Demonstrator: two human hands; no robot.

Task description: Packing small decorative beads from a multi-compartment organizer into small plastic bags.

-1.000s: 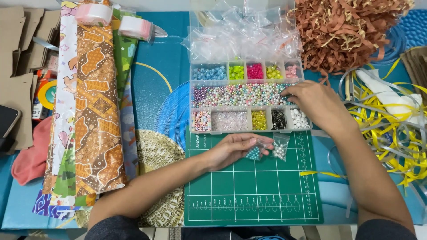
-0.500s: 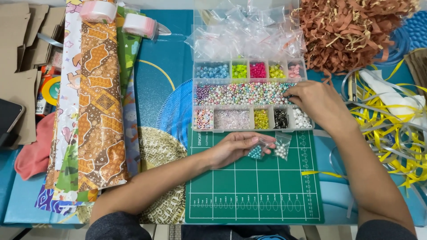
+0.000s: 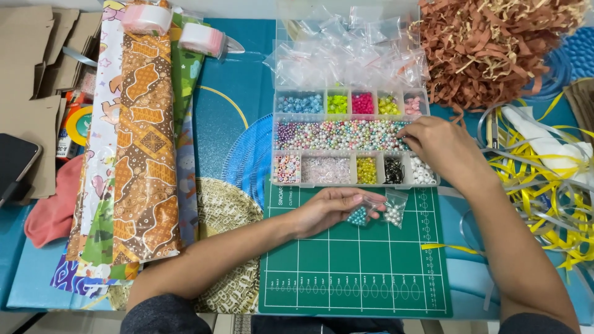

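We have our left hand resting palm-up on the green cutting mat, its grip pinched shut on the top of a small clear bag of teal beads, which hangs just past the fingertips. Right beside that bag, on the side away from the palm, lies a second small clear bag of white beads, flat on the mat.

Our right hand reaches across the far end of the clear bead organizer. Its fingertips are bunched together in the long middle compartment, among the pastel pearl beads; we cannot tell whether the grip has a bead in it, since the fingers hide the tips.

Beyond the right hand, past the organizer, sits a pile of empty clear bags and a heap of brown paper shreds. Under and outside its wrist trail yellow and silver ribbons. Well away from the left hand's forearm, across the tabletop, lie rolls of patterned wrapping paper.
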